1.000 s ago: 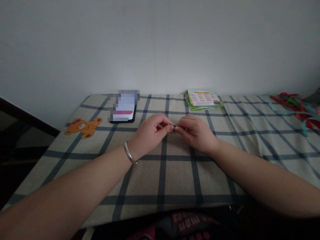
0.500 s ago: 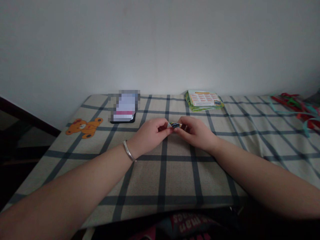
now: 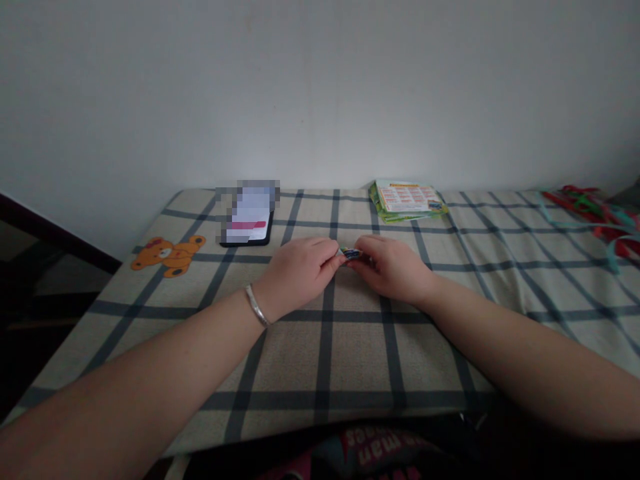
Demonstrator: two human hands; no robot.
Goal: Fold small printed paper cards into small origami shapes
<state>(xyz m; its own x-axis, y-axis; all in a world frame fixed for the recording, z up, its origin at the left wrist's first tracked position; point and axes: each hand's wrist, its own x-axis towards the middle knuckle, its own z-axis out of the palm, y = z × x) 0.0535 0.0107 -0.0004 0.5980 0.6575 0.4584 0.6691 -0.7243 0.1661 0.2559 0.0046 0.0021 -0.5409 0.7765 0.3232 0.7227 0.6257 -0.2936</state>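
My left hand (image 3: 299, 272) and my right hand (image 3: 393, 267) meet over the middle of a checked tablecloth (image 3: 325, 347). Both pinch a small folded piece of printed paper (image 3: 351, 253) between their fingertips, low against the cloth. The paper shows white, blue and yellow print; most of it is hidden by the fingers. A silver bangle (image 3: 257, 306) sits on my left wrist.
A phone (image 3: 248, 217) with a lit screen lies at the back left. A stack of green-edged printed sheets (image 3: 406, 199) lies at the back centre-right. Red and teal ribbons (image 3: 595, 213) are piled at the far right. An orange bear print (image 3: 167, 254) marks the cloth at left.
The folded paper became more visible between my fingers half a second ago, then both hands lowered slightly and pressed it closer to the cloth. Nothing else moved.
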